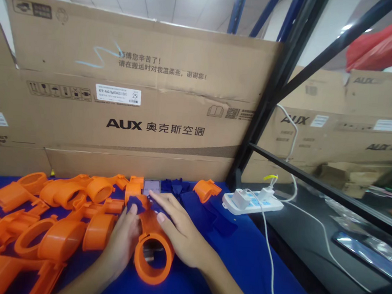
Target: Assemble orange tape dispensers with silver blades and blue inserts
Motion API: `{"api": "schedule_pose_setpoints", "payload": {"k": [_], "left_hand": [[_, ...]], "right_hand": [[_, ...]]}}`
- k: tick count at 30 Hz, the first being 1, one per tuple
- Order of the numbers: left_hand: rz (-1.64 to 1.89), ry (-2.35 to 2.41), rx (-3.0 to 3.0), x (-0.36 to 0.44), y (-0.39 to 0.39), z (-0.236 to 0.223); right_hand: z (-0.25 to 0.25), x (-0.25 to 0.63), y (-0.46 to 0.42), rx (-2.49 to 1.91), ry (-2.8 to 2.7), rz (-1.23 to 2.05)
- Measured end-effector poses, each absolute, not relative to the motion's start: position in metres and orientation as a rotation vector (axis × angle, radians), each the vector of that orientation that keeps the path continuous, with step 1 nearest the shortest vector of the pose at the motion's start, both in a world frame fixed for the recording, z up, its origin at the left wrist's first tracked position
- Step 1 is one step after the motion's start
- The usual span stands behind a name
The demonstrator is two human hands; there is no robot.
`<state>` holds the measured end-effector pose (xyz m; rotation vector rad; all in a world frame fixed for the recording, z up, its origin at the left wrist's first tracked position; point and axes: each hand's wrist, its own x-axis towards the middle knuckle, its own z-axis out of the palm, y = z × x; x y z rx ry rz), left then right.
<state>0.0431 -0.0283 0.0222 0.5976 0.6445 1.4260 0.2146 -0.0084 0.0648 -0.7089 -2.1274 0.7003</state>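
An orange plastic part (150, 223), with a round ring at its near end, is between my two hands above the blue table surface. My left hand (123, 235) is closed around its left side, thumb up. Under that thumb a small dark blue piece (135, 203), like cloth or film, lies against the part. From the right, my right hand (185, 236) is closed on the part, thumb and fingertips on its upper side. A strip of dark blue shows by the right fingertips, but its contact there is partly hidden.
Several similar orange parts (64, 240) crowd the left; another orange part (206, 190) sits at the back. Dark blue pieces (207, 210) lie right of centre. A phone-like device (152, 186) is behind my hands. A white power strip (251, 203) with cables stands beside a black rack post (273, 94).
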Motion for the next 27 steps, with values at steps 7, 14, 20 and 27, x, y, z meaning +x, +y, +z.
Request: {"api": "schedule_pose_setpoints", "payload": {"k": [7, 14, 20, 27], "left_hand": [[1.640, 0.611, 0.712, 0.036, -0.019, 0.001], [1.667, 0.732, 0.820, 0.034, -0.018, -0.004], [1.662, 0.699, 0.844, 0.035, -0.024, 0.002], [1.656, 0.702, 0.822, 0.033, -0.021, -0.003]], "right_hand": [[0.070, 0.227, -0.004, -0.650, -1.996, 0.531], [0.070, 0.226, -0.001, -0.599, -1.997, 0.526], [0.070, 0.226, -0.001, -0.610, -1.995, 0.540], [0.071, 0.229, 0.001, -0.608, -2.003, 0.551]]}}
